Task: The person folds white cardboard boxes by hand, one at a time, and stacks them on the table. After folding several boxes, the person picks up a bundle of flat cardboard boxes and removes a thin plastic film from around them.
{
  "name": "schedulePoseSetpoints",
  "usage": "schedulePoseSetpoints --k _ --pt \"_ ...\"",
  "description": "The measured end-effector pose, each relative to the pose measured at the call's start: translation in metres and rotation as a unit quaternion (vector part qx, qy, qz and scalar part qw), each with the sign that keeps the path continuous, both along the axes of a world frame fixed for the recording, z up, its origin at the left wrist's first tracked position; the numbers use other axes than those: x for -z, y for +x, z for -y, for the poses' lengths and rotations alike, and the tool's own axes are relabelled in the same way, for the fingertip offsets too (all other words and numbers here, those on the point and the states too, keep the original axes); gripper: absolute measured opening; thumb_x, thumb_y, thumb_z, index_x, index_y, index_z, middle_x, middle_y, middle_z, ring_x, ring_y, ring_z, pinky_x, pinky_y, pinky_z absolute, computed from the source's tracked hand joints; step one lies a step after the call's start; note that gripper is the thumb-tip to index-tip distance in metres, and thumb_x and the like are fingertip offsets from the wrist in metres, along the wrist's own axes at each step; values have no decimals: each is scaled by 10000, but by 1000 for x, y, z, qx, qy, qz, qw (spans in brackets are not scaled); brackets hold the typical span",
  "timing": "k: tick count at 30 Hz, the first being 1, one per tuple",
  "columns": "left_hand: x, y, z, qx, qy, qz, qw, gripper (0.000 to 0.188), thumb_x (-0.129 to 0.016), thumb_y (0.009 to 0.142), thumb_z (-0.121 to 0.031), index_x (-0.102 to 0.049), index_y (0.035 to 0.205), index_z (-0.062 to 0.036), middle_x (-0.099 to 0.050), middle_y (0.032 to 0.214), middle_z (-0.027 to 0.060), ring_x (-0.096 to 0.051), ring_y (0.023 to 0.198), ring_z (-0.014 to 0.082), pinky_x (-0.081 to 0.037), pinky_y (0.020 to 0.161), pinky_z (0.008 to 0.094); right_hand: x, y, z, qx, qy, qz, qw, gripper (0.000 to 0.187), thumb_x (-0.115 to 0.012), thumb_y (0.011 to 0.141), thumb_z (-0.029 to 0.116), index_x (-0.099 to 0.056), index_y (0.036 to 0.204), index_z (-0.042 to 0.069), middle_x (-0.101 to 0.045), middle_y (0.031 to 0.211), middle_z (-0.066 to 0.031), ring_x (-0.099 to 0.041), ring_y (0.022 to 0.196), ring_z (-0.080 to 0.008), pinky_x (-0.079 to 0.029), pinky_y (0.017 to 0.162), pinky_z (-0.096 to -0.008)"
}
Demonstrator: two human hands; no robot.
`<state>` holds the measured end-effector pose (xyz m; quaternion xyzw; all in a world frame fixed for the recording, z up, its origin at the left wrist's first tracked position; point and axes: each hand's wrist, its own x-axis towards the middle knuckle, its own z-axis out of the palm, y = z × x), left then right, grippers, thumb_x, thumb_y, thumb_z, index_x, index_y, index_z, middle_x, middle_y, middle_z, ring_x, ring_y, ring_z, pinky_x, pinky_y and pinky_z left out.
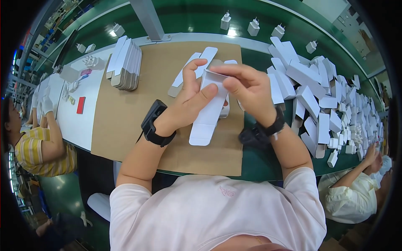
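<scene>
While gripping a slim white carton (pixel 206 117) in the left hand (pixel 188 98), seen pressing the thumb flat on its broad face and curling the index finger up beside its top end. Pinching the same carton near its upper rim with the right hand (pixel 253 90), thumb and forefinger close together at the edge. Held at a slant above a brown cardboard sheet (pixel 125 138), with the long panel running down toward the pale shirt (pixel 217 209) and ending in a rounded flap below a crease. Wearing black wrist devices (pixel 155 121) on both arms. Visible just beyond the hands, on the same sheet: more white cartons (pixel 184 75), partly hidden behind the fingers. Stacked at the sheet's far left: a tight pile of cartons (pixel 130 62). Strewn over the green tabletop (pixel 261 165) to the right: a loose heap of cartons (pixel 307 100), mixed along its near side with small plug adapters (pixel 333 159). Spaced out on the green surface past the table's far edge: standing adapters (pixel 225 21), pins upward. Set on a white tabletop (pixel 90 125) at left: a flat red block (pixel 81 105). Glimpsed near the left rim: a co-worker (pixel 46 152) in a striped yellow top, white glove (pixel 47 104) raised. Glimpsed near the right rim: another person (pixel 351 198) in pale yellow, beside the heap.
</scene>
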<state>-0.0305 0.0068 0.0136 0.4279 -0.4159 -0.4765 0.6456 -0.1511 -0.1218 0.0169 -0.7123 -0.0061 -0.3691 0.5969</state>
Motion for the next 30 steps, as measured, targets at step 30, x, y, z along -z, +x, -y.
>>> schedulePoseSetpoints --k 30 --pt "29 68 26 -229 317 497 775 603 -638 720 -478 -604 951 79 -635 826 221 -620 750 325 -489 681 367 -75 -131 140 596 -236 -196 742 277 -620 828 264 -664 1031 82 -660 926 -56 -584 834 -100 -436 752 -212"
